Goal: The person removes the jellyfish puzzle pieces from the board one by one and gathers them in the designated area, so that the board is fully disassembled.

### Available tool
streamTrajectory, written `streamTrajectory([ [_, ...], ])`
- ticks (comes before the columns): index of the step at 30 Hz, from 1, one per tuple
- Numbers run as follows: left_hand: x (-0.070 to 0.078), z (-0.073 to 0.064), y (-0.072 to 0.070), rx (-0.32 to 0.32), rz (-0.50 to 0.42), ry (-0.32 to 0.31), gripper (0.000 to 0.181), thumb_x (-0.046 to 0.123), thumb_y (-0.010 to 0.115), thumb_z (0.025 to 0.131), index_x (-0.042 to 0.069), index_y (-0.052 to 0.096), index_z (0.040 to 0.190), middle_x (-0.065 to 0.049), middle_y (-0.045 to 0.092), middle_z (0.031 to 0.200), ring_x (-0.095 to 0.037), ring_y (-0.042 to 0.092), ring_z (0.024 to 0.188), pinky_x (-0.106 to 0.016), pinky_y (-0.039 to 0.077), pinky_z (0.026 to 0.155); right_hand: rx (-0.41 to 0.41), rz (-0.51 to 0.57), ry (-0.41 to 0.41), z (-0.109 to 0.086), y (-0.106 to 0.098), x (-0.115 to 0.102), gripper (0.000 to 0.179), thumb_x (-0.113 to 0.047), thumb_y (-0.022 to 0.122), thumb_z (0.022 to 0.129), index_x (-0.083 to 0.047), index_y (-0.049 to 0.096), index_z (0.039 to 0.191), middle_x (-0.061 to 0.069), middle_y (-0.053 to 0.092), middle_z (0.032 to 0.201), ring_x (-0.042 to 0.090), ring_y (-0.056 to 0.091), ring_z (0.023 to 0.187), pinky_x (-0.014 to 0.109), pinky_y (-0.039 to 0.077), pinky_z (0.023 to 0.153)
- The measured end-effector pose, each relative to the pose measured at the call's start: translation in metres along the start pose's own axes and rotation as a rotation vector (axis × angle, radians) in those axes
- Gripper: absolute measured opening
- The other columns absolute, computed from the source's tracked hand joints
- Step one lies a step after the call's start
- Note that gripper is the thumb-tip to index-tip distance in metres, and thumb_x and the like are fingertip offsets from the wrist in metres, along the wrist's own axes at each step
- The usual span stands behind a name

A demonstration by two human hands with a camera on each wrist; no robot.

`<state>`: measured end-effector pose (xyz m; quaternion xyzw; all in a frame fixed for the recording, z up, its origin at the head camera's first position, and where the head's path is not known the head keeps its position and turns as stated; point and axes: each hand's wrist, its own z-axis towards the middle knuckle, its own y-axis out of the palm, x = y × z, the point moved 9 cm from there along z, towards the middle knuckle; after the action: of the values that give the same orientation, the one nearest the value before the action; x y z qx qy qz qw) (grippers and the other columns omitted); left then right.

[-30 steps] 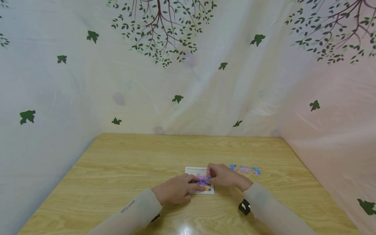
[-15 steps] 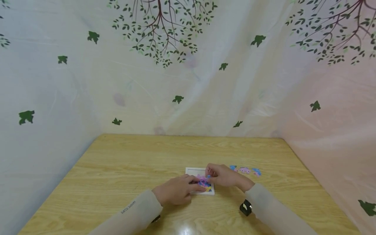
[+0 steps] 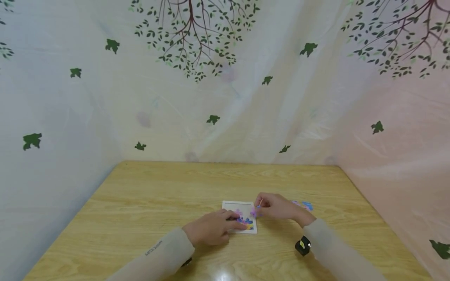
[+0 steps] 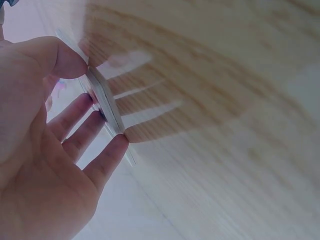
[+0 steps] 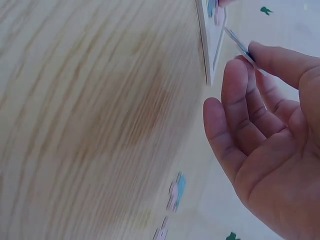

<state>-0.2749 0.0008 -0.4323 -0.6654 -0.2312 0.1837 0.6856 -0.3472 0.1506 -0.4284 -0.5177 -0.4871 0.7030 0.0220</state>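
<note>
A white puzzle tray (image 3: pixel 239 203) lies on the table in the head view, partly filled with colourful jigsaw pieces (image 3: pixel 249 224) at its near right. My left hand (image 3: pixel 210 227) rests on the tray's left side, with mostly straight fingers pressing on it and covering part of the picture. In the left wrist view several fingertips (image 4: pixel 116 142) touch the tray's edge. Just over the tray's right edge, my right hand (image 3: pixel 277 206) pinches a pink and blue puzzle piece (image 3: pixel 256 212) between thumb and fingers. The right wrist view shows that piece (image 5: pixel 239 44) tilted and nearly edge-on.
Loose puzzle pieces (image 3: pixel 306 205) lie on the wooden table (image 3: pixel 168 187) beyond my right hand, partly hidden by it. A patterned cloth (image 3: pixel 168 101) stands up behind the table and at its sides. Black devices (image 3: pixel 303 246) sit under both wrists.
My right hand has moved right and slightly away, taking the pinched piece from over the filled part to the tray's right edge. It now hides some loose pieces. My left hand stays put.
</note>
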Motion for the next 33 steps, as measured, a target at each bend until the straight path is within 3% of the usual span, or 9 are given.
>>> streamTrajectory([
  [6,0.000,-0.001,-0.001,0.023,0.008,0.006,0.052,0.015,0.061,0.099,0.032,0.057,0.148,-0.004,0.052,0.151,-0.020,0.054,0.129,-0.032,0.044,0.110,0.024,0.027,0.047,-0.016,-0.016,0.010,0.015,-0.023,0.070,0.099,-0.010,0.062,0.103,-0.003,0.057,0.077,0.007,0.048,0.065,0.023,0.042,0.058],
  [17,0.003,-0.005,-0.004,0.047,0.021,0.045,0.045,0.016,0.060,0.104,0.030,0.058,0.146,-0.007,0.054,0.149,-0.022,0.056,0.128,-0.034,0.045,0.110,0.069,0.045,0.120,-0.055,-0.046,0.038,0.013,-0.017,0.067,0.100,-0.008,0.062,0.107,0.001,0.058,0.080,0.010,0.049,0.070,0.024,0.044,0.060],
  [33,-0.002,-0.005,0.000,0.027,-0.027,0.004,0.045,0.017,0.057,0.105,0.034,0.057,0.148,-0.003,0.053,0.151,-0.021,0.054,0.131,-0.035,0.045,0.111,0.114,0.110,0.198,-0.113,-0.084,0.087,0.023,-0.016,0.069,0.099,0.002,0.059,0.107,0.006,0.067,0.085,0.012,0.062,0.078,0.026,0.053,0.067],
])
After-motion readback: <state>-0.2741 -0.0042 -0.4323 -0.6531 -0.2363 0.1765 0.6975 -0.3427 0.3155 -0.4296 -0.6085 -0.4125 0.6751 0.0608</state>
